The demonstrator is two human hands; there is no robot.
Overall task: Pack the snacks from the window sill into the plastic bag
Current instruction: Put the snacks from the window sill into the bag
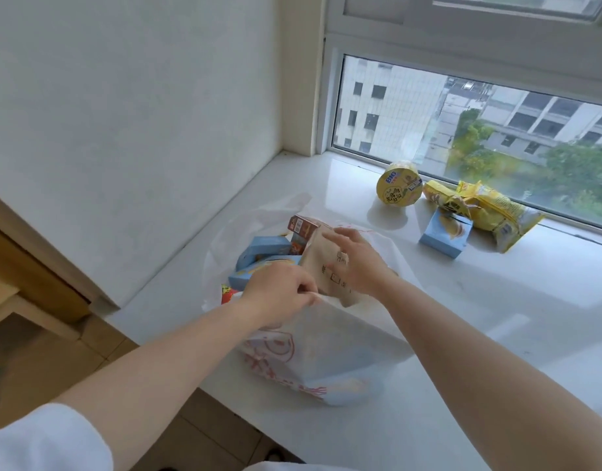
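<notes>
The white window sill (pixel 428 334) runs along under the window (pixel 462 124) and carries all items. On its near part stands the white plastic bag (pixel 326 351), printed in red, mouth open upward. Inside it show two light blue boxes (pixel 262 253), a reddish-brown box (pixel 301 229) at the far side, a red packet (pixel 228 294) at the left edge, and a beige paper pack (pixel 321 260) with printed lettering, leaning upright in the mouth.

The left hand (pixel 279 290) pinches the near rim of the bag between thumb and curled fingers, holding the mouth open. The right hand (pixel 355 260) lies on the beige paper pack with fingers spread and nearly straight, palm against its face; no closed grip on it is visible.

Still on the sill, well apart from the bag and close to the glass: yellow crisp packets (pixel 479 212) in a bundle, a yellow cup (pixel 399 188) lying on its side to their left, and a small light blue carton (pixel 444 234) touching the packets' near side.
</notes>
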